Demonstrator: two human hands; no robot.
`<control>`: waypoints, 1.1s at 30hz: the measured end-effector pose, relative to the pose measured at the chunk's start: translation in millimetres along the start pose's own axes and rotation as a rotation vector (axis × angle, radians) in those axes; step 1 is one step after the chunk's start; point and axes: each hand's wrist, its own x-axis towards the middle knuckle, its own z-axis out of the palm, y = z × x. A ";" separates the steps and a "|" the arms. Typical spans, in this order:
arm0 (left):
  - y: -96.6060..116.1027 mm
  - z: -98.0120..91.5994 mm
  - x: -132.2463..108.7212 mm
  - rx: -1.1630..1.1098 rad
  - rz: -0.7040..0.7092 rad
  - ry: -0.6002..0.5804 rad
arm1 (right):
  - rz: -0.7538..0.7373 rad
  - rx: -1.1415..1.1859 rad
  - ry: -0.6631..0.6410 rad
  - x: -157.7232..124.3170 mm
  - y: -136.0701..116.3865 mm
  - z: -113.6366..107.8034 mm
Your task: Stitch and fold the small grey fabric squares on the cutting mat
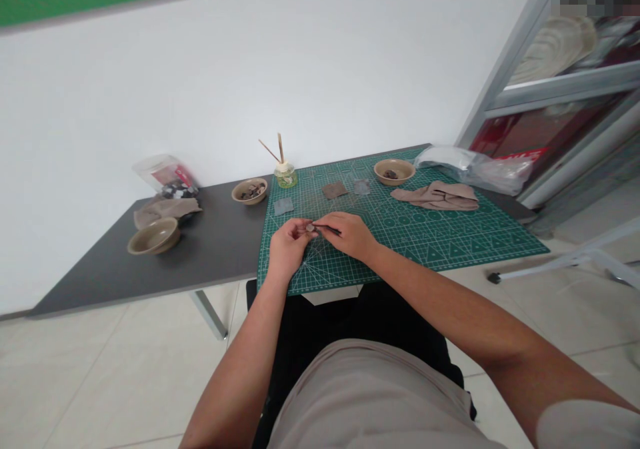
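Note:
Both hands meet over the near left part of a green cutting mat [425, 236]. My left hand [289, 244] is closed in a pinch on a small round grey piece [310, 227]. My right hand [350, 234] is closed on a thin dark tool [327, 227] whose tip touches that piece. Small flat squares [334, 190] of grey and brown material lie on the mat just beyond the hands.
A grey table [210, 249] carries three tan bowls [153, 236] [249, 190] [394, 171], a reed diffuser bottle [285, 174], a clear plastic tub [165, 174], beige cloth [436, 196] and a plastic bag [475, 164]. A shelf unit [565, 89] stands at right.

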 end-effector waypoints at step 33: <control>8.2 1.5 -3.9 0.112 0.009 0.010 | -0.068 0.003 -0.007 -0.6 0.6 -0.1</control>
